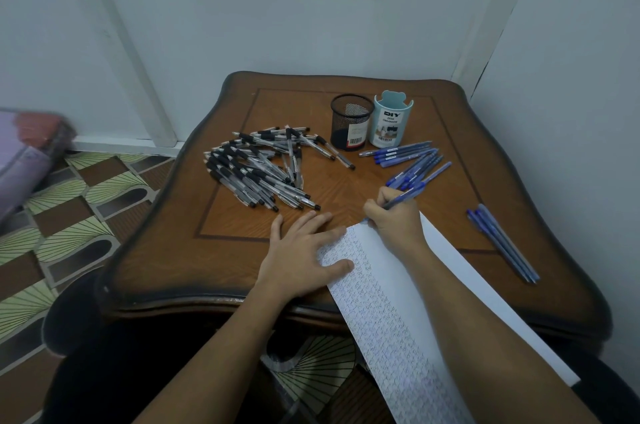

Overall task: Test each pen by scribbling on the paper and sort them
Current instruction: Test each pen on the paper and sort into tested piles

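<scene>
A long white paper (pixel 384 306), covered in scribbles, lies slanted across the wooden table (pixel 194 271) and hangs over its front edge. My left hand (pixel 301 254) lies flat on the paper's left edge, fingers spread. My right hand (pixel 394 215) grips a blue pen (pixel 401 197) with its tip at the paper's top end. Several black-grip clear pens (pixel 259 170) lie in a heap at the left. Several blue pens (pixel 412 160) lie behind my right hand. A few more blue pens (pixel 502 243) lie at the right edge.
A black mesh cup (pixel 349 122) and a light blue organizer cup (pixel 389 120) stand side by side at the back of the table. White walls close in behind and to the right. Patterned floor and a purple bundle (pixel 24 153) lie at the left.
</scene>
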Demonstrator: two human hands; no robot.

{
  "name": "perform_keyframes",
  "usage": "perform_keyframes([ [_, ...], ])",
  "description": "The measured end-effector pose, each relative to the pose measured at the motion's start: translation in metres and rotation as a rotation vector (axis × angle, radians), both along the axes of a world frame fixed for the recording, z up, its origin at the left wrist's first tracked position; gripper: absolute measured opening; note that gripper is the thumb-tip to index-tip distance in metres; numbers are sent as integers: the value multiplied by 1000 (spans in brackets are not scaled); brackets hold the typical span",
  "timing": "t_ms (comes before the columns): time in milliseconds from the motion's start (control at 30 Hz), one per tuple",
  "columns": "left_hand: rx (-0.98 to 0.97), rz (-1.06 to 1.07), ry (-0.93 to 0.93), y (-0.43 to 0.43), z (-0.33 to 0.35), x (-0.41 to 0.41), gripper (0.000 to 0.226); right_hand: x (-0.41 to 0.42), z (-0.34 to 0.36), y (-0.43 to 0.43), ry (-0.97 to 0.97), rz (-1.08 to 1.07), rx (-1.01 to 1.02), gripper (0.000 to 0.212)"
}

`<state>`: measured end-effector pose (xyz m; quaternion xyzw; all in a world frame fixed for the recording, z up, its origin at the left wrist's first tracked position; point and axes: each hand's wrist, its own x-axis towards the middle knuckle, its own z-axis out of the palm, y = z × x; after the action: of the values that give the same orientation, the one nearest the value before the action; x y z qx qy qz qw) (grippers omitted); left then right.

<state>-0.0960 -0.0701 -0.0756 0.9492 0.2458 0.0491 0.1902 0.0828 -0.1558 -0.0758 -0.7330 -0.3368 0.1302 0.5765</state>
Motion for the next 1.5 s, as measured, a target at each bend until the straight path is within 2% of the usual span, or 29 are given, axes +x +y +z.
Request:
perform_keyframes([
  [67,-2,-2,-1,0,0,1,84,2,1,1,92,-59,12,33],
  [200,-14,-3,-4,0,0,-1,85,11,10,3,423,-207,71,42],
  [333,-20,-5,10,0,1,0,86,16,22,4,618,-180,110,45],
  [600,-22,5,11,-1,1,0,85,21,39,-5,608,-127,47,24],
  [800,-23,7,7,-1,2,-1,85,36,47,-32,684,-28,144,22],
  [1000,-23,14,2,-2,4,-1,85,68,61,-64,527,-45,35,17],
  [1100,-26,22,-5,-3,4,0,86,88,64,-86,240,-185,-116,14],
  [1167,-23,31,-15,-3,5,0,86,102,64,-103,-8,-304,-340,5],
  [1200,-22,35,-19,-3,5,0,87,109,63,-112,-96,-337,-454,8],
  [1333,-18,45,-31,-3,3,1,88,113,59,-135,-133,-349,-709,19],
  [1500,-9,43,-36,-3,3,1,89,105,55,-141,-140,-339,-754,26],
])
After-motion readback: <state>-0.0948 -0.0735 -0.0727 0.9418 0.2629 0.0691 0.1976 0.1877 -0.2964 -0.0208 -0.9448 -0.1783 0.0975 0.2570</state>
